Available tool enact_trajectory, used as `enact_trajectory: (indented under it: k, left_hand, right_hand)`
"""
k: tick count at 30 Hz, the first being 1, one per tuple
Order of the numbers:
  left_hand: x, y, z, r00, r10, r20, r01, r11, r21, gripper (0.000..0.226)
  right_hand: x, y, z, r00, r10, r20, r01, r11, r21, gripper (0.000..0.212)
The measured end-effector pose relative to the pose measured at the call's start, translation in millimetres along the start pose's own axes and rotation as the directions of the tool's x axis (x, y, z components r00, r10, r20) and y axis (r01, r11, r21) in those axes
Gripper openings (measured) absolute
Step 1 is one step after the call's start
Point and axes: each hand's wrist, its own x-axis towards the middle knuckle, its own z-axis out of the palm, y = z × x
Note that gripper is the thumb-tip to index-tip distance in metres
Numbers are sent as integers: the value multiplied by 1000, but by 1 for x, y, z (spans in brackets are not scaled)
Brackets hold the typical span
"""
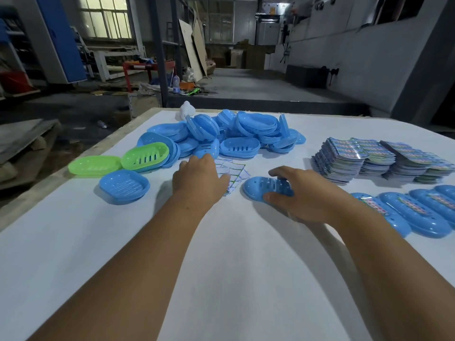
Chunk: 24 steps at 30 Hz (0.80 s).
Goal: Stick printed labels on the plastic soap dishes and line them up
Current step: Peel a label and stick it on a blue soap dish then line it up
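Blue plastic, the soap dish (264, 188) under the right hand (301, 193) lies upside down on the white table (221, 267), its long axis running from about ten o'clock to four o'clock. The fingers curl over its far rim and the thumb presses its near edge, so the hand is closed around its right end while the left end sticks out free. Just at nine o'clock of it, loose labels (232, 172) lie fanned out, and the left hand (199, 179) rests flat on them, fingers spread, gripping nothing. At twelve o'clock sits a heap of blue dishes (236, 134) with two green dishes (118, 162) beside it. At three o'clock stand label stacks (379, 158), with labelled dishes (418, 212) lined up nearer.
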Motion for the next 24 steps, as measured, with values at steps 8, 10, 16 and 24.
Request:
enact_trajectory:
  k: [8, 10, 16, 24]
  left_hand:
    - [2, -1, -2, 1000, -9, -11, 9, 1000, -29, 40]
    - [3, -1, -4, 996, -12, -93, 6, 998, -61, 26]
    - [1, 11, -7, 993, -18, -115, -59, 771, -634, 15]
    - [-8, 32, 2, 984, 152, 89, 17, 426, -904, 15]
  right_hand:
    - [0, -2, 2, 1000, -6, 15, 5, 998, 65, 50]
    - [0, -1, 3, 1000, -11, 12, 10, 997, 77, 52]
    - [3, -7, 2, 984, -20, -179, 65, 966, 250, 53]
    - [8, -15, 3, 969, 147, -200, 26, 743, 669, 39]
